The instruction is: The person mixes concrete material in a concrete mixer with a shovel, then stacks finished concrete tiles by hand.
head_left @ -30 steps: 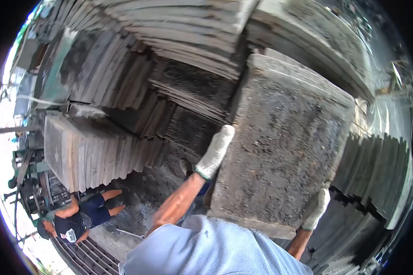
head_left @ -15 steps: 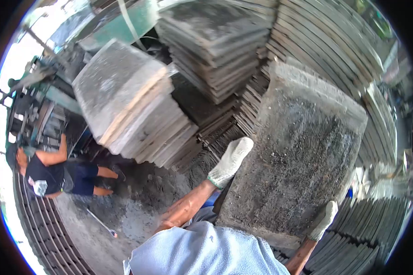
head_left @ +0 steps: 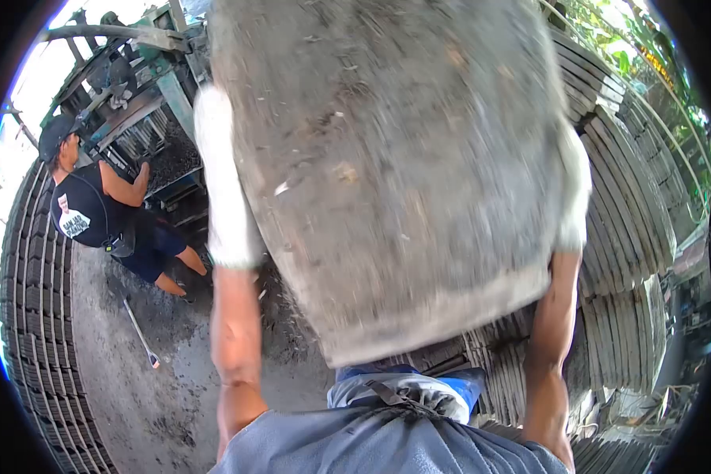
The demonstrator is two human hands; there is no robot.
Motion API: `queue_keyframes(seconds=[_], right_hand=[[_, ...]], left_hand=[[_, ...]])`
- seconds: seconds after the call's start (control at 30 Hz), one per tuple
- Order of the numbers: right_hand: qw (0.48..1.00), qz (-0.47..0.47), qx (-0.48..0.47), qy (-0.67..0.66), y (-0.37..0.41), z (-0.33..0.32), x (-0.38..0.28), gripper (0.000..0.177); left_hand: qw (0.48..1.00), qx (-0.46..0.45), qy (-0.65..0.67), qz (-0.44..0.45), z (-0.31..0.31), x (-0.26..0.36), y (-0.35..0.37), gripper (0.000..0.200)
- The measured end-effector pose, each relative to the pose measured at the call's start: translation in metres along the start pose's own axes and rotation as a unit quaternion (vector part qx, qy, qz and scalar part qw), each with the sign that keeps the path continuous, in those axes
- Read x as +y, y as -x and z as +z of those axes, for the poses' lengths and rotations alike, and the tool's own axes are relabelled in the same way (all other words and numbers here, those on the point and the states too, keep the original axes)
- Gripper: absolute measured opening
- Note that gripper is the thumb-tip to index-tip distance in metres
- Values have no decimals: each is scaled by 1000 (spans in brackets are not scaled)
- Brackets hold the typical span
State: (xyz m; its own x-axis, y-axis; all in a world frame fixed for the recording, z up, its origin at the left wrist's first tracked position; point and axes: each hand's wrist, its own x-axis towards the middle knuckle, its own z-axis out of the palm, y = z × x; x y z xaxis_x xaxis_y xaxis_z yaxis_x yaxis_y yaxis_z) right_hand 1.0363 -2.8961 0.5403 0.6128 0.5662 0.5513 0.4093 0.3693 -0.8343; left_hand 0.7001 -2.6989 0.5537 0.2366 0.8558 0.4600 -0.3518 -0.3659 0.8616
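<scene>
A large, dirt-caked grey board (head_left: 403,197) fills the middle of the view, raised up in front of me and blurred by motion. My left hand (head_left: 220,174), in a white knit glove, grips its left edge. Gloved the same way, my right hand (head_left: 574,189) has hold of the right edge. Both arms reach forward, and the fingers are partly hidden by the board and by blur. Bits of dirt and small pale flecks cling to the board's face.
Stacks of similar boards (head_left: 628,205) rise on the right. At left a person (head_left: 95,201) in a black shirt works at a green machine (head_left: 154,134). Racks of dark blocks (head_left: 35,316) line the left side. A long-handled tool (head_left: 142,336) lies on the concrete floor (head_left: 162,403).
The board has come up from the stack at the right and swung to the middle, held by both hands. My view has turned, and the other person now reaches into the machine.
</scene>
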Motion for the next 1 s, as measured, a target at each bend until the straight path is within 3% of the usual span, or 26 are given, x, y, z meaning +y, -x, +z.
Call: queue_keyframes(seconds=[0.03, 0.1, 0.13, 0.17, 0.23, 0.27, 0.3, 0.33, 0.37, 0.43, 0.57, 0.63, 0.67, 0.7, 0.77, 0.83, 0.87, 0.93, 0.97, 1.0], right_hand=[[998, -30, -55, -7, -34, 29, -3, 45], [980, 42, -157, -111, -85, 80, -1, 45], [973, 112, -186, -81, -92, 99, -2, 46], [959, 180, -216, -49, -100, 121, -4, 47], [936, 53, -247, 245, -149, 140, 68, 54], [905, 12, -288, 314, -134, 138, 62, 62], [864, -28, -329, 381, -120, 140, 55, 70], [860, -32, -337, 382, -119, 148, 60, 70], [860, -29, -335, 384, -117, 153, 66, 71], [859, -31, -332, 388, -125, 152, 76, 72], [893, 31, -328, 306, -119, 154, 75, 69], [936, 176, -254, 166, -110, 141, 79, 71], [943, 239, -229, -25, -98, 136, 80, 78], [916, 301, -205, -168, -86, 131, 80, 84], [925, 256, -158, -233, -73, 115, 135, 83], [918, 317, -109, -211, -48, 121, 144, 80], [918, 287, -78, -264, -38, 128, 146, 76], [902, 316, -83, -282, -34, 129, 134, 73], [885, 341, -96, -303, -34, 132, 127, 71], [896, 341, -51, -281, -32, 139, 127, 68]], left_hand=[[999, 12, -30, 4, -7, 12, -27, 46], [978, 42, -204, 4, -23, 20, -72, 47], [940, 62, -335, 14, -31, 24, -87, 47], [828, 104, -545, 83, -42, 24, -103, 58], [847, 20, -495, 191, -66, 4, -121, 56], [876, 4, -449, 178, -66, -15, -119, 51], [812, -47, -552, 184, -74, -35, -123, 50], [821, -90, -553, 109, -85, -73, -126, 58], [824, -55, -548, 131, -82, -105, -111, 61], [916, 5, -382, 123, -81, -130, -106, 62], [921, 2, -385, 58, -81, -112, -82, 64], [967, 88, -236, 43, -87, -124, -67, 63], [977, 94, -186, 51, -90, -130, -54, 65], [979, 97, -179, 31, -89, -133, -42, 66], [985, 62, -152, 49, -91, -154, -27, 66], [991, 74, -108, 8, -91, -177, -21, 67], [994, 87, -62, -23, -89, -188, -19, 68], [987, 128, 12, -101, -82, -189, -21, 67], [985, 134, 61, -89, -79, -183, -24, 66], [981, 140, 110, -77, -75, -175, -28, 65]])
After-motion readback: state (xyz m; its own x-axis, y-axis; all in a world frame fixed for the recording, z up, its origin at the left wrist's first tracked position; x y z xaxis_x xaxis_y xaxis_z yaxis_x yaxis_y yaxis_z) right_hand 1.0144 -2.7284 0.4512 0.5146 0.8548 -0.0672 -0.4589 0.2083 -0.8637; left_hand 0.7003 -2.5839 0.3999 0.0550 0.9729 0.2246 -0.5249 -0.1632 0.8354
